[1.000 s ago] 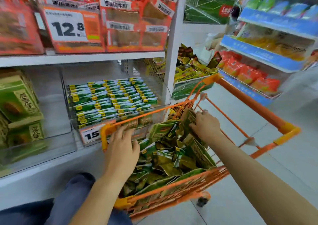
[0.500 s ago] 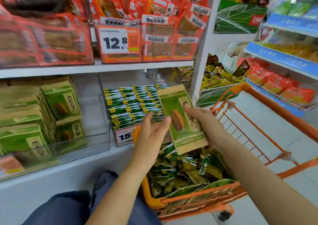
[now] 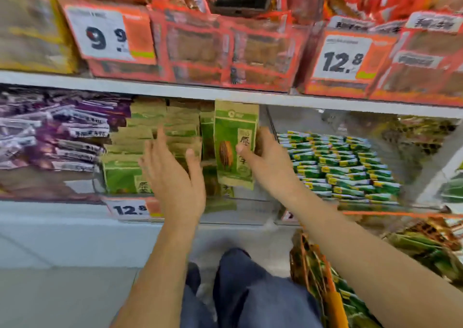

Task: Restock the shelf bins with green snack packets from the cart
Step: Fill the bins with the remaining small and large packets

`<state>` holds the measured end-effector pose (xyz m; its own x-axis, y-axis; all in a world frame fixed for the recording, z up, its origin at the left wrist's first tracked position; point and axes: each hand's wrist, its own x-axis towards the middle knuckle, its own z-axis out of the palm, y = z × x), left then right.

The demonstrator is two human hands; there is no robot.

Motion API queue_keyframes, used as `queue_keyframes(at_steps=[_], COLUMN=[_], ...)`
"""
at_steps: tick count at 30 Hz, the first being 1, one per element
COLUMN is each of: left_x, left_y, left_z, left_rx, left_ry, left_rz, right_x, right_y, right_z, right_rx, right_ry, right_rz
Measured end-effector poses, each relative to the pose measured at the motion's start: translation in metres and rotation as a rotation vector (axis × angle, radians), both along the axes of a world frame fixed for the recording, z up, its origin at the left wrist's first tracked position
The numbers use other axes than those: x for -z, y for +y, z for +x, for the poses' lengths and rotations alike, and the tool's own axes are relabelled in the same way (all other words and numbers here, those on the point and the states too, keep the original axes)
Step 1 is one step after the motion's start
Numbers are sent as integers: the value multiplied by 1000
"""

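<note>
- Centre frame: the right hand (image 3: 269,157) pinches a flat, rectangular green-and-kraft packet (image 3: 234,144) upright, thumb across its face, at the mouth of a clear plastic bin (image 3: 250,210).
- Left of it, the left hand (image 3: 172,174) is open, fingers (image 3: 160,139) spread against stacked matching packets.
- Lower right: the orange wire cart (image 3: 335,300) holds glossy crumpled green packs.

Bright, even shop light is falling with barely any shadows. Motion blur is smearing the whole view, worst at the edges, where wide-angle distortion is bending the shelf (image 3: 175,92).
</note>
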<state>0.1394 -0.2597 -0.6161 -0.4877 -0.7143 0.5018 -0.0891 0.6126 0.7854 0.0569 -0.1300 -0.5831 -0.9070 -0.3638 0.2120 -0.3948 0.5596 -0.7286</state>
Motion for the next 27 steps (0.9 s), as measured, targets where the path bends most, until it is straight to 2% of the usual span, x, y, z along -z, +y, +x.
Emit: queue_keyframes(at_steps=[2,5,7,10,13,19,23,25,27], left_x=[8,9,11,14,16,18,19,19,19], left_y=[-4,-6,-8,-9,-9,-8,-8,-9,-9], left_z=[-1,-1,-4,-6,-8,-10,-9,-9,-9], left_rx=[-23,-31,-34,-39,-45,-52,-54,-49,-47], left_ry=[-51,-43,-37,-25,-13,8,6,8,11], left_rz=[-39,-77,-83,-100,-104,-129,-132,-136,-138], right_x=[21,41,51,65,70,69,72,71,69], right_y=[-21,-36,-41,-49,-50,-46,-46,-43,-42], right_z=[-19,-37,-45,-53,-57,-57,-57,-56,-54], right_rx=[17,34,31,63,94,19,1,2,19], right_ry=[-219,-587,-730,-741,-823,-917,-976,-947,-790], right_rz=[94,112,153,175,50,58,-14,-62,-130])
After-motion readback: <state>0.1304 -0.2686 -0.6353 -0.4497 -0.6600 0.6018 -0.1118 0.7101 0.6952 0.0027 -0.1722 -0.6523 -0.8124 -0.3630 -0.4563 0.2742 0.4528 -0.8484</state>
